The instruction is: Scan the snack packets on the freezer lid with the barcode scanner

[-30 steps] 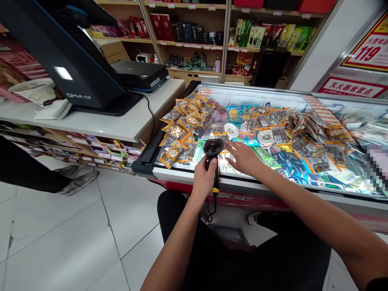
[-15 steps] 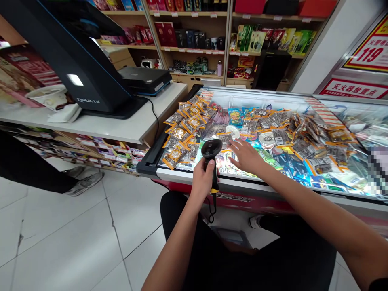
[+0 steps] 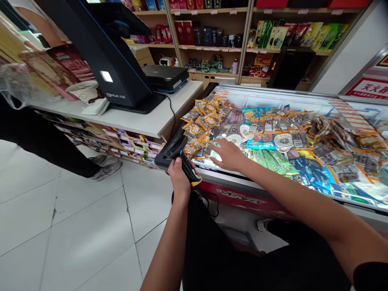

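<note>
My left hand is closed round the handle of a black barcode scanner with a yellow band near its base. The scanner's head is tilted to the left, over the front left corner of the glass-topped chest freezer. My right hand is open above the glass, palm down with fingers apart. Its fingertips are beside a small packet with orange edges; whether they touch it I cannot tell. A pile of similar orange-edged packets lies just beyond, at the freezer's left end.
More dark orange-edged packets lie heaped on the freezer's right side. Left of it, a white counter carries a black checkout machine and a paper bowl. A person's black-trousered leg stands at left. Stocked shelves line the back.
The view has swung left. My left hand has tilted the scanner leftward, toward the freezer's corner. My right hand has moved left over the glass, closer to the left pile of packets.
</note>
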{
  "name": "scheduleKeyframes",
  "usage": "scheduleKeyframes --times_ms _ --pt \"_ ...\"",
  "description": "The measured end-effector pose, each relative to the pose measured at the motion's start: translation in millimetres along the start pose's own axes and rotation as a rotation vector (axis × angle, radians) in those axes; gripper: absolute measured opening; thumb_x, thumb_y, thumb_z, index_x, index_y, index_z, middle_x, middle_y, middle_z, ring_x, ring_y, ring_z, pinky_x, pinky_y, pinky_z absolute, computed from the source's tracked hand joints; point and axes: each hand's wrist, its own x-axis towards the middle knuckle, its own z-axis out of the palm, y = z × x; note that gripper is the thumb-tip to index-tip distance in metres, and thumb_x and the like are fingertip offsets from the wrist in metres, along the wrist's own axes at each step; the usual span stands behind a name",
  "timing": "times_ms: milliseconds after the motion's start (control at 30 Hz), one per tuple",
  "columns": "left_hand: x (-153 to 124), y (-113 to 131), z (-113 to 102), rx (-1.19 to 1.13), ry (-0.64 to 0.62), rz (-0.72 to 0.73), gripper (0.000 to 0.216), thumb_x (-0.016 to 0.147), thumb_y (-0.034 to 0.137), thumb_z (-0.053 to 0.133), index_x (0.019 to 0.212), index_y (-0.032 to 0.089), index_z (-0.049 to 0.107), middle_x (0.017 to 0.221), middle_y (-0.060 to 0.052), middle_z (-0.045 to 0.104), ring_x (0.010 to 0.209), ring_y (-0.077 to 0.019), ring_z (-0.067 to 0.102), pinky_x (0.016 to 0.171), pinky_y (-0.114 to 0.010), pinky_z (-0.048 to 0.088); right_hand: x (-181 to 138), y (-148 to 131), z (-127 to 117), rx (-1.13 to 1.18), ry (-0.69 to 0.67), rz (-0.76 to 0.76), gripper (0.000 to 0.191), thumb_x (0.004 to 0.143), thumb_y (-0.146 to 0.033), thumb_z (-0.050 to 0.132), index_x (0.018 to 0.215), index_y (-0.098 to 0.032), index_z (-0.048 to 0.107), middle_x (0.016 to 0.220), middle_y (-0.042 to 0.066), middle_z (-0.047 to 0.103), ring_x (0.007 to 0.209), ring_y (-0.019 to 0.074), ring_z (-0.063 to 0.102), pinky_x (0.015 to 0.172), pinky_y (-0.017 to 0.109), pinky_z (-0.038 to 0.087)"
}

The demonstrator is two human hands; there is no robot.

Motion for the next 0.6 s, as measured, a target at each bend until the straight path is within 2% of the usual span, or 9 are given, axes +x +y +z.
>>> scheduleKeyframes --times_ms 100,300,400,467,600 --pt "-3 -3 1 0.001 -0.043 -0.021 0.039 0.093 0.058 0.054 0.094 0.018 0.056 0.065 0.002 0.063 0.042 -0.0132 0.057 0.037 -0.024 0.045 -7 -15 12 0.029 -0.012 0.018 0.046 0.105 -0.047 0.049 0.144 -0.023 0.057 0.149 0.015 0.055 0.136 0.0332 0.052 0.108 0.049 0.048" --pt "-6 -8 13 -0.021 -0.11 -0.093 0.041 0.09 0.059 0.059 0.1 0.019 0.058 0.065 0.002 0.064 0.041 -0.0125 0.057 0.039 -0.022 0.046 -13 11 5 -0.02 0.055 0.071 0.04 0.102 -0.053 0.056 0.121 -0.018 0.065 0.15 0.018 0.055 0.142 0.0354 0.045 0.11 0.05 0.045" --pt "-12 -8 22 -0.025 -0.147 -0.122 0.045 0.09 0.061 0.059 0.104 0.019 0.059 0.065 0.002 0.063 0.042 -0.0129 0.057 0.038 -0.023 0.047 -16 19 -1 -0.033 0.033 0.112 0.034 0.102 -0.051 0.058 0.111 -0.018 0.064 0.125 0.016 0.069 0.122 0.0337 0.059 0.099 0.047 0.049" --pt "-21 -8 31 -0.021 -0.186 -0.161 0.045 0.09 0.061 0.059 0.106 0.019 0.059 0.066 0.002 0.064 0.042 -0.0133 0.058 0.038 -0.023 0.046 -22 24 -1 -0.048 0.036 0.174 0.032 0.101 -0.05 0.06 0.109 -0.019 0.063 0.109 0.013 0.072 0.107 0.0321 0.064 0.093 0.045 0.05" --pt "-45 -12 53 0.012 -0.31 -0.22 0.041 0.093 0.058 0.058 0.104 0.019 0.058 0.067 0.001 0.064 0.043 -0.0131 0.058 0.041 -0.023 0.046 -37 35 2 -0.091 0.114 0.289 0.028 0.098 -0.044 0.065 0.111 -0.019 0.06 0.108 0.013 0.069 0.103 0.0327 0.063 0.089 0.045 0.05"
